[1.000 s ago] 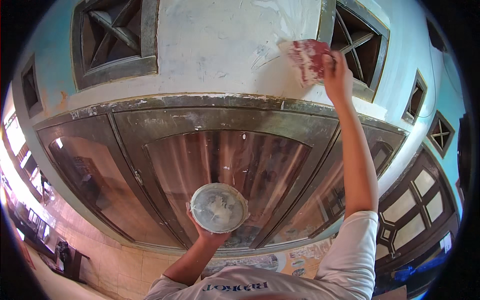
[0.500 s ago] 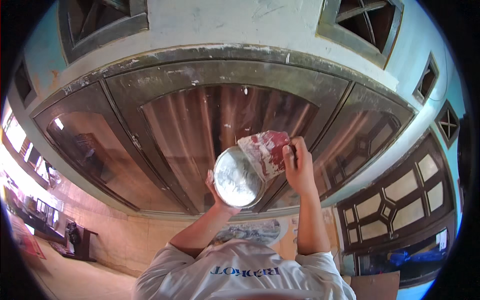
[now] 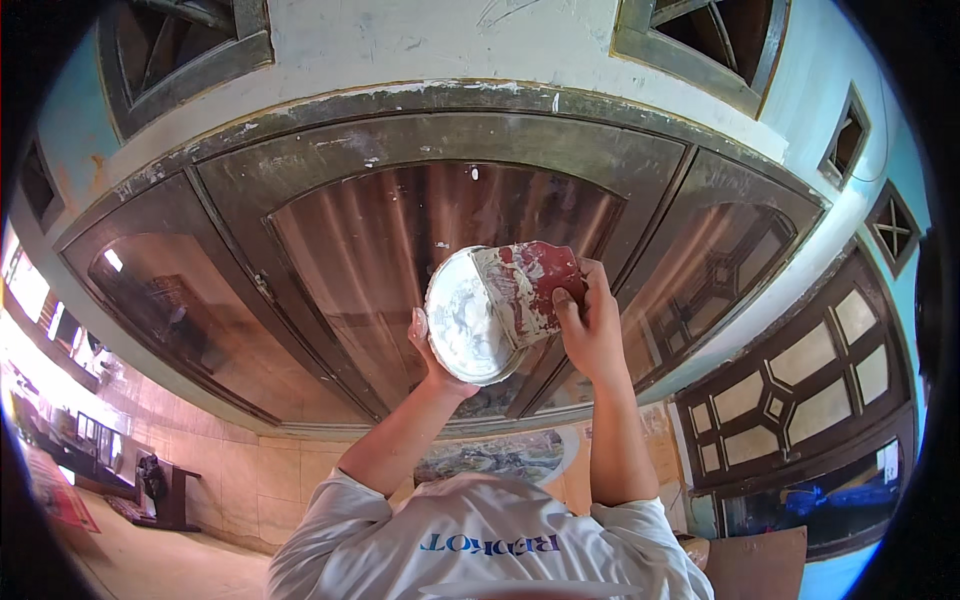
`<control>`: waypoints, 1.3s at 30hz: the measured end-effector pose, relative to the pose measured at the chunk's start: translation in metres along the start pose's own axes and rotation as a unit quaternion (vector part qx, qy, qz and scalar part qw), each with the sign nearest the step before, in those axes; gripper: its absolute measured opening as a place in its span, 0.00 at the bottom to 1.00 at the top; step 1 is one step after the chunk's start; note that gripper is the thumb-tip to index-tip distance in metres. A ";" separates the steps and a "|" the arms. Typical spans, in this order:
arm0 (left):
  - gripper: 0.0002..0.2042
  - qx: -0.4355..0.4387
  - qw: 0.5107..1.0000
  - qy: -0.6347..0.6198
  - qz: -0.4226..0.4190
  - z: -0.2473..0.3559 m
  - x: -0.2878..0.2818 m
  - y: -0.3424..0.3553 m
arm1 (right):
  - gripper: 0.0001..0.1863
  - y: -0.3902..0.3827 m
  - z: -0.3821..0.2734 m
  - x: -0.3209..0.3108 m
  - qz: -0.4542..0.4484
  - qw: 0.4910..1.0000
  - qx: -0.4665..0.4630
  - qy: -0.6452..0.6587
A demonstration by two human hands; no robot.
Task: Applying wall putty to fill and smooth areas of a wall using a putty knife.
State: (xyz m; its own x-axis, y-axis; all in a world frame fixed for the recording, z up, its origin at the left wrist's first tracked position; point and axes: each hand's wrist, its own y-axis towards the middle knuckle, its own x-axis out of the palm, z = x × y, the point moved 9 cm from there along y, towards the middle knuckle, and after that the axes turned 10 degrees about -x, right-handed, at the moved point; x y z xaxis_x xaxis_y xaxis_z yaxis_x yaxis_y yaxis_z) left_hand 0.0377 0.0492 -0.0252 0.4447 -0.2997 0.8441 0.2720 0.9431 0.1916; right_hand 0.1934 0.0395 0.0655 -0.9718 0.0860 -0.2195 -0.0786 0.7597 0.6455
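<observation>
My left hand (image 3: 437, 352) is wrapped around the left and lower side of a round tub (image 3: 432, 300) and holds it up in front of me. Inside is a smooth white paste that looks like wall putty (image 3: 468, 325). A broad red scraper (image 3: 548, 280), smeared with the same white paste, is gripped at its right end by my right hand (image 3: 590, 322). Its straight edge reaches over the right part of the tub's mouth and hides that part of the paste. Whether the edge touches the paste I cannot tell.
Ahead stands a dark wooden door (image 3: 440, 130) with curtained glass panes and white smears on its frame. Above it is a pale patched wall (image 3: 430, 50) with vents. A panelled door (image 3: 800, 400) stands right, a brown board (image 3: 755, 565) below it, dark furniture (image 3: 165, 490) far left.
Both hands, the tub and the scraper have shifted slightly upward in view. The scraper has turned a little and its coated face shows more fully.
</observation>
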 end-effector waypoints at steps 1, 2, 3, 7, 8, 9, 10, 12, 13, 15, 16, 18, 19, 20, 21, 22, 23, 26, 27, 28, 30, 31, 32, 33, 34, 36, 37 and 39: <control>0.46 -0.003 1.000 0.001 0.003 0.001 0.000 -0.001 | 0.09 0.001 0.001 0.001 -0.002 1.000 0.000 0.001; 0.45 -0.006 1.000 0.001 0.007 0.001 -0.001 -0.002 | 0.10 0.002 0.006 0.003 -0.017 1.000 0.012 0.011; 0.45 -0.007 1.000 0.001 0.007 0.001 -0.001 -0.002 | 0.10 0.002 0.011 0.005 -0.031 0.999 0.025 0.018; 0.45 -0.012 1.000 -0.011 0.010 -0.002 -0.004 0.000 | 0.11 0.001 0.027 0.009 -0.034 0.998 0.042 0.044; 0.46 -0.008 0.999 -0.014 0.027 -0.001 -0.007 -0.001 | 0.10 0.003 0.023 0.006 0.001 0.999 0.008 0.049; 0.46 -0.009 0.999 -0.015 0.029 -0.001 -0.009 0.000 | 0.10 0.003 0.019 0.001 0.037 0.998 -0.026 0.052; 0.45 -0.012 0.999 -0.025 0.032 -0.001 -0.011 0.001 | 0.08 0.003 0.017 -0.001 0.052 0.996 -0.029 0.066; 0.43 -0.022 0.998 -0.048 -0.016 -0.001 -0.005 -0.002 | 0.08 0.001 0.010 -0.001 0.054 0.995 -0.022 0.087; 0.43 -0.022 0.998 -0.051 -0.013 0.002 -0.006 -0.003 | 0.07 0.001 0.008 0.000 0.055 0.992 -0.017 0.109; 0.42 -0.029 0.995 -0.095 0.006 0.007 -0.013 0.002 | 0.06 0.002 0.006 -0.003 0.047 0.995 -0.038 0.077; 0.45 -0.024 0.994 -0.096 0.051 0.008 -0.021 0.005 | 0.05 0.001 -0.006 0.000 0.009 0.997 -0.069 0.015; 0.45 -0.039 0.993 -0.101 0.054 0.010 -0.024 0.004 | 0.04 -0.002 -0.016 0.005 -0.021 0.990 -0.121 -0.064; 0.45 -0.054 0.992 -0.102 0.056 0.009 -0.026 0.004 | 0.04 -0.003 -0.018 0.005 -0.022 0.990 -0.120 -0.066; 0.45 -0.061 0.991 -0.111 0.052 0.009 -0.027 0.004 | 0.05 -0.005 -0.025 0.008 -0.031 0.986 -0.139 -0.089; 0.45 -0.059 0.990 -0.113 0.053 0.011 -0.029 0.003 | 0.06 -0.007 -0.031 0.012 -0.041 0.980 -0.158 -0.111; 0.43 -0.058 0.989 -0.124 0.047 0.013 -0.029 0.001 | 0.09 -0.010 -0.021 0.013 -0.083 0.975 -0.120 -0.166; 0.41 -0.057 0.988 -0.135 0.040 0.015 -0.030 0.000 | 0.09 -0.009 -0.022 0.015 -0.086 0.975 -0.120 -0.166; 0.43 -0.042 0.988 -0.144 0.040 0.020 -0.036 -0.001 | 0.18 -0.014 -0.055 0.023 -0.099 0.922 -0.286 -0.241; 0.45 -0.030 0.988 -0.137 0.063 0.024 -0.039 -0.003 | 0.18 -0.013 -0.058 0.022 -0.101 0.923 -0.285 -0.239; 0.45 -0.029 0.988 -0.138 0.065 0.026 -0.040 -0.005 | 0.19 -0.014 -0.063 0.025 -0.119 0.905 -0.300 -0.277; 0.42 -0.008 0.988 -0.152 0.030 0.034 -0.036 -0.008 | 0.20 -0.016 -0.068 0.031 -0.130 0.883 -0.319 -0.318; 0.42 -0.007 0.988 -0.153 0.031 0.036 -0.036 -0.009 | 0.20 -0.016 -0.069 0.032 -0.131 0.883 -0.319 -0.318; 0.42 0.013 0.988 -0.150 0.035 0.040 -0.036 -0.009 | 0.21 -0.017 -0.071 0.034 -0.130 0.877 -0.328 -0.326; 0.42 0.034 0.988 -0.148 0.037 0.045 -0.035 -0.010 | 0.21 -0.017 -0.074 0.035 -0.128 0.870 -0.338 -0.335; 0.42 0.035 0.988 -0.149 0.037 0.046 -0.033 -0.011 | 0.21 -0.017 -0.074 0.035 -0.129 0.870 -0.338 -0.335; 0.44 0.056 0.990 -0.113 0.068 0.053 -0.032 -0.016 | 0.23 -0.016 -0.069 0.033 -0.134 0.868 -0.318 -0.356; 0.44 0.056 0.990 -0.114 0.068 0.054 -0.031 -0.017 | 0.23 -0.017 -0.066 0.034 -0.135 0.868 -0.318 -0.357; 0.41 0.086 0.989 -0.107 0.062 0.062 -0.030 -0.019 | 0.25 -0.016 -0.057 0.036 -0.136 0.877 -0.299 -0.351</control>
State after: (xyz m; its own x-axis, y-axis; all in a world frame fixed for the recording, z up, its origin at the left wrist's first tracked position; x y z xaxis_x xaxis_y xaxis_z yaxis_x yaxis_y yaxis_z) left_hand -0.0333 0.0489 -0.0229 0.2688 -0.1609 0.9497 0.0691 0.9866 0.1476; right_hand 0.1467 -0.0062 0.0889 -0.5398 0.4883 -0.6857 -0.5928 0.3579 0.7215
